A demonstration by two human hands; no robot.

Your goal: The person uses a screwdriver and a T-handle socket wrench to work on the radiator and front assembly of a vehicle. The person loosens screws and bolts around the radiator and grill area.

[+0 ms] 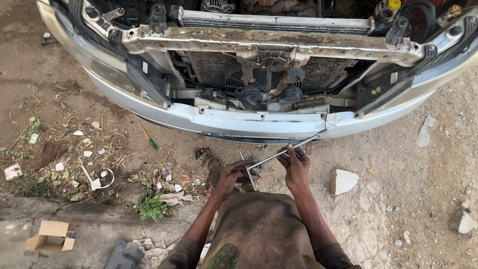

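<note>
Wrench (279, 156): one long metal T-handled tool at lower centre, slanting from your hands up and right to the silver bumper's (209, 119) lower edge. Your right hand (296, 165) is closed around mid-shaft, nearer the bumper; your left hand (233, 175) is closed on the handle end. One green screwdriver (148, 137) lies left.

wrench (279, 157): bare metal, smooth, dull shine
bumper (239, 122): silver painted plastic, scuffed
crossmember (269, 44): metal, rusty, flaking
ground (398, 199): dry dirt, rough
box (50, 235): matt cardboard
</note>
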